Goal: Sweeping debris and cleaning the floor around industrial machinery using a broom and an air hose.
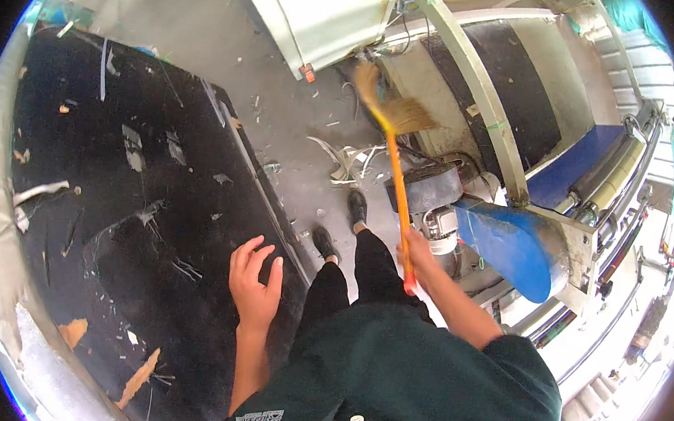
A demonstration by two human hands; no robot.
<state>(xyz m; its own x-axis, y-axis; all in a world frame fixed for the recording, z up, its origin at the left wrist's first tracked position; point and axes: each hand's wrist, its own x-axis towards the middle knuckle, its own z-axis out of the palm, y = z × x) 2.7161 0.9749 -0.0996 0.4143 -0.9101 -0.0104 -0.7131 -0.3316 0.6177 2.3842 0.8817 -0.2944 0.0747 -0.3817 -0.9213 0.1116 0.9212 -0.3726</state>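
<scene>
My right hand (419, 258) is wrapped round the lower part of an orange handle that belongs to a broom (397, 180). The broom slants up and away from me, its yellow neck and straw-coloured bristles (409, 115) raised toward the machine's frame. Whether the bristles touch anything I cannot tell. My left hand (255, 282) hangs over the edge of a black sheet, fingers spread and holding nothing. Between my feet and the broom head, a tangle of pale strips (346, 162) lies on the grey floor.
Scraps and torn brown pieces (140, 377) litter the black sheet (187, 309) at left. On the right stands a machine with a blue guard (508, 248), a motor (440, 223) and rollers (604, 180). A white cabinet (321, 11) is ahead.
</scene>
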